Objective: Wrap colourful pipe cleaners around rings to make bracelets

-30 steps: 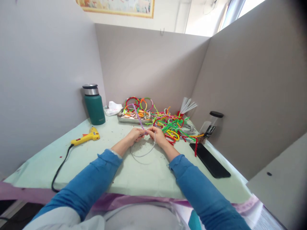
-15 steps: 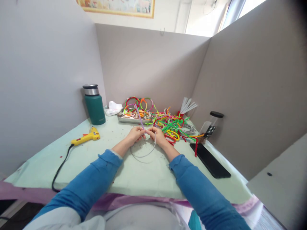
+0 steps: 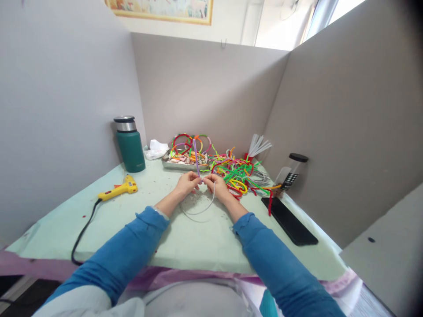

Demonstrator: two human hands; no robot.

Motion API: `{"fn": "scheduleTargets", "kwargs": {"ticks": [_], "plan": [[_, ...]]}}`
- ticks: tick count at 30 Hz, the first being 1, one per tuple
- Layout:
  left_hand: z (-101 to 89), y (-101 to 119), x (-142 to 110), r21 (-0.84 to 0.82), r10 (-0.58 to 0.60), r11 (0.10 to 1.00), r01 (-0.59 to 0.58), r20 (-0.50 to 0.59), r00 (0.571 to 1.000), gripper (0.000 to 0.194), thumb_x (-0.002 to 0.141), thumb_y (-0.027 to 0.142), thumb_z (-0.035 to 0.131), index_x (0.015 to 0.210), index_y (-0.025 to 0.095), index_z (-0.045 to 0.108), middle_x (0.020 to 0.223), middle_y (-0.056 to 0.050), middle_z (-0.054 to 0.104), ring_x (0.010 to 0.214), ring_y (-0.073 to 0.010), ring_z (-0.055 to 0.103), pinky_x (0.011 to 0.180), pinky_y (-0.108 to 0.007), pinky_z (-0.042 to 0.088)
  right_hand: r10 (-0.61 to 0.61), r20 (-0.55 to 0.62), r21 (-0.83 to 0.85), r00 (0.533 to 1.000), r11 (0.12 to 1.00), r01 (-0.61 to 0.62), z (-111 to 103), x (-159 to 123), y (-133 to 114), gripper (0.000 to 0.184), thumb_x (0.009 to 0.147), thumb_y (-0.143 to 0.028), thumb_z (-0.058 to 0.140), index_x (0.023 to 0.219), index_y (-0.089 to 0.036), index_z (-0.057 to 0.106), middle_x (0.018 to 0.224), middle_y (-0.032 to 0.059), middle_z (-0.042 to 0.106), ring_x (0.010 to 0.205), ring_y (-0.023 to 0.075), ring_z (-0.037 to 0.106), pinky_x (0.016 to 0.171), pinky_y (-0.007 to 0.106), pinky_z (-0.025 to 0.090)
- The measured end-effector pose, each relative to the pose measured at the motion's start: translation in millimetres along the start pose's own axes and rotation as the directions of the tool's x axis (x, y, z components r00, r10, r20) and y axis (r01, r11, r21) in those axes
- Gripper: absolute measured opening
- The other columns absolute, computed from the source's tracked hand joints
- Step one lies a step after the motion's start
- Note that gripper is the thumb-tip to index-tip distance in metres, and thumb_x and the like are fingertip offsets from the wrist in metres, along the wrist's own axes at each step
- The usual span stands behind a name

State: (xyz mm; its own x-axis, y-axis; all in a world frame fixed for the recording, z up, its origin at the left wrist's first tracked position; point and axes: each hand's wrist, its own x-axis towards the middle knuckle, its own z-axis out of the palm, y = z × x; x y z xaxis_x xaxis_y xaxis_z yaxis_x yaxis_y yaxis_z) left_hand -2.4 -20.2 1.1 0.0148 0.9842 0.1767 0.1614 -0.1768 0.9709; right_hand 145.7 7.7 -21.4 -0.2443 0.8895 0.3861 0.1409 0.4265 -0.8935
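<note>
My left hand (image 3: 186, 183) and my right hand (image 3: 216, 186) meet over the middle of the pale green table (image 3: 158, 229), fingers pinched. Between them they hold a purple pipe cleaner (image 3: 197, 158) that stands almost upright from the fingertips. A thin white hoop (image 3: 200, 211) curves down from my right hand toward me and round under my left hand. Fine dark crumbs lie on the table under the hoop.
A heap of coloured pipe cleaners (image 3: 236, 171) lies right of my hands. Behind them a metal tray (image 3: 181, 165) holds wrapped rings and scraps. A green flask (image 3: 129, 144) stands far left, a yellow glue gun (image 3: 119, 189) with black cord left, a black phone (image 3: 289, 224) right.
The free end of the purple pipe cleaner has swung from leaning left to nearly upright. Both hands stay pinched together at the same spot.
</note>
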Motion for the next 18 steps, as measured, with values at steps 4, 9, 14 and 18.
{"fn": "scheduleTargets", "kwargs": {"ticks": [4, 9, 14, 18], "plan": [[-0.6, -1, 1, 0.039, 0.025, 0.999, -0.025, -0.014, 1.000, 0.032, 0.065, 0.043, 0.065, 0.073, 0.014, 0.054, 0.073, -0.005, 0.064, 0.053, -0.0106, 0.056, 0.041, -0.019, 0.044, 0.000, -0.016, 0.008, 1.000, 1.000, 0.000, 0, 0, 0, 0.027, 0.073, -0.044, 0.058, 0.072, -0.016, 0.058, 0.048, -0.0042, 0.046, 0.044, 0.0093, 0.039, 0.045, 0.022, 0.032], [-0.9, 0, 0, 0.129, 0.065, 0.990, -0.063, -0.014, 0.998, 0.034, 0.065, 0.046, 0.063, 0.071, 0.013, 0.061, 0.065, -0.004, 0.061, 0.057, -0.0135, 0.058, 0.042, -0.020, 0.043, 0.000, -0.011, 0.022, 1.000, 1.000, 0.000, 0, 0, -1, 0.029, 0.072, -0.045, 0.059, 0.074, -0.017, 0.057, 0.047, -0.0046, 0.046, 0.043, 0.0091, 0.039, 0.044, 0.022, 0.031], [-1.1, -5, 5, 0.193, 0.123, 0.974, -0.115, -0.032, 0.992, 0.031, 0.065, 0.043, 0.064, 0.072, 0.013, 0.062, 0.058, -0.002, 0.060, 0.053, -0.0123, 0.056, 0.044, -0.019, 0.041, -0.003, 0.001, 0.021, 1.000, 1.000, 0.003, -1, 1, 1, 0.029, 0.072, -0.046, 0.059, 0.075, -0.017, 0.058, 0.046, -0.0047, 0.046, 0.042, 0.0091, 0.038, 0.043, 0.022, 0.030], [-2.1, -14, 11, 0.178, 0.195, 0.966, -0.187, -0.025, 0.981, 0.026, 0.064, 0.038, 0.066, 0.070, 0.013, 0.060, 0.058, -0.001, 0.060, 0.052, -0.0112, 0.056, 0.052, -0.022, 0.044, -0.008, -0.006, 0.026, 1.000, 1.000, 0.008, -2, 1, 3, 0.032, 0.072, -0.048, 0.059, 0.077, -0.017, 0.058, 0.047, -0.0051, 0.045, 0.042, 0.0089, 0.038, 0.043, 0.022, 0.029]]}}
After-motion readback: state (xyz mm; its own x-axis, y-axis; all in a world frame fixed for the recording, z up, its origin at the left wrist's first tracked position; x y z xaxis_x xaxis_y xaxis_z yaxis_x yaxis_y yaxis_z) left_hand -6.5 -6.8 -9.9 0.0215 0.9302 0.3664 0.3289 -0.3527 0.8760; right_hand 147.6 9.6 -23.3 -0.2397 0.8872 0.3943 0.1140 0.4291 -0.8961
